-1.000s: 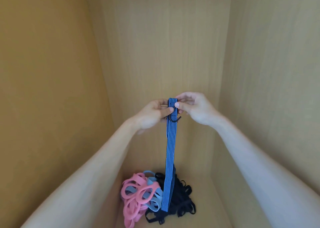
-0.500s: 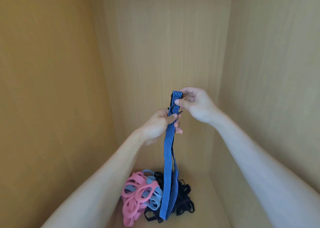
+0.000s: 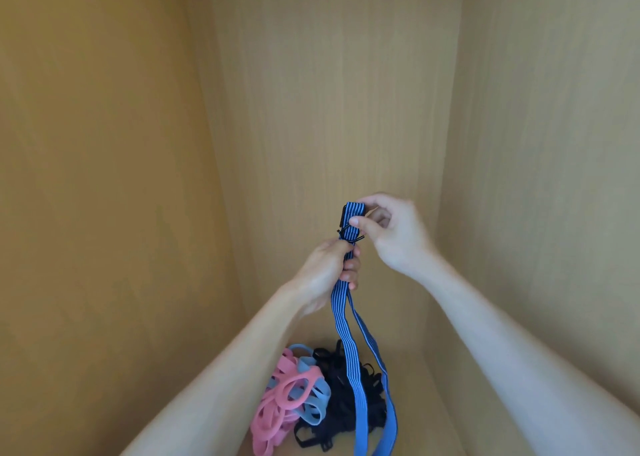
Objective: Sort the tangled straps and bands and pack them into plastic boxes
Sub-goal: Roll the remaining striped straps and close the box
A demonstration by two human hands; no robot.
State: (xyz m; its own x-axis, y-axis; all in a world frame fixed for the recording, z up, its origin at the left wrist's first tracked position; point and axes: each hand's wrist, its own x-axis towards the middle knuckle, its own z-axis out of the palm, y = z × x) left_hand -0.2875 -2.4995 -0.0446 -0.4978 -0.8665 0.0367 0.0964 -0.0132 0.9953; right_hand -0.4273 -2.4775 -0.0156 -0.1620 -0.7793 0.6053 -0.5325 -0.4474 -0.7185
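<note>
Striped strap (image 3: 342, 320) hangs doubled, left hand (image 3: 325, 275) fisted round it, right hand (image 3: 394, 237) pinching its top.

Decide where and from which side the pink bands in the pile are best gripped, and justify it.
Grip the pink bands by the open loop lying on top, coming from above and the left: the loop lets fingers hook through, while the black straps and hanging striped strap crowd the right side.
</note>
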